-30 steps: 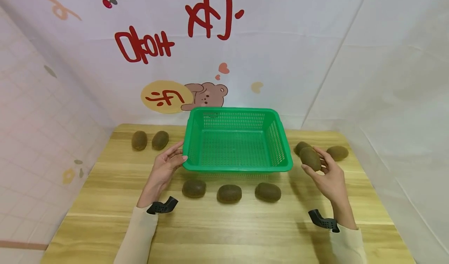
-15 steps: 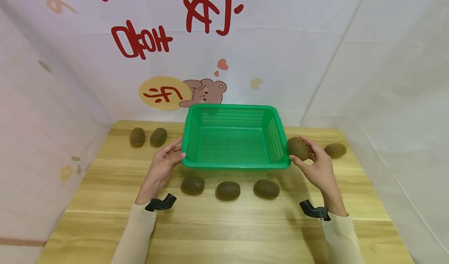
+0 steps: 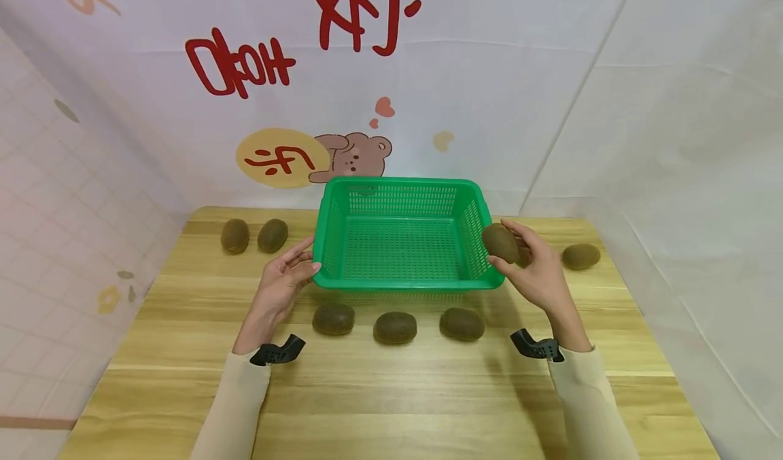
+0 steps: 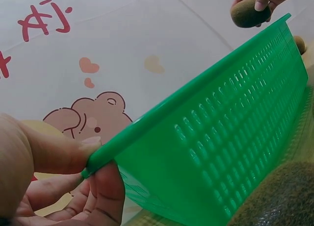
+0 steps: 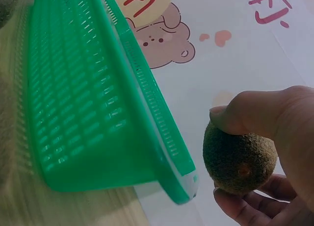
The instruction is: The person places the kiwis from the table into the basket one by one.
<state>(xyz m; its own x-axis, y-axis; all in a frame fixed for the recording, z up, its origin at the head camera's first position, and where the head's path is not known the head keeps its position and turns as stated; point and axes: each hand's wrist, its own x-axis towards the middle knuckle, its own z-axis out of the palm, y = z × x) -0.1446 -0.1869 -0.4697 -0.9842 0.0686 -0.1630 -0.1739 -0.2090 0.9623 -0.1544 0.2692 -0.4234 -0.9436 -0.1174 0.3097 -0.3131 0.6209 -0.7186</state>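
Observation:
A green plastic basket [image 3: 404, 285] with slotted walls stands near the back of the table, nothing lying inside it. My left hand [image 3: 284, 280] pinches its left rim; in the left wrist view the thumb [image 4: 64, 152] lies over the rim with fingers below. Between the thumb and fingers of my right hand [image 3: 538, 270] is a brown fuzzy kiwi [image 3: 500, 242], held up at the basket's right rim. The right wrist view shows this kiwi [image 5: 240, 160] raised above the rim level, its stem end facing the camera.
Three kiwis lie in a row before the basket, the middle kiwi [image 3: 395, 327] among them. Two more, including a kiwi [image 3: 235, 236], sit at the back left. Another kiwi [image 3: 581, 256] lies at the right. A printed white cloth [image 3: 428, 93] hangs behind the wooden table [image 3: 391, 405].
My right hand has carried the kiwi leftward, from beside the basket to its right rim. The left hand keeps its hold on the left rim. The head view has tilted slightly.

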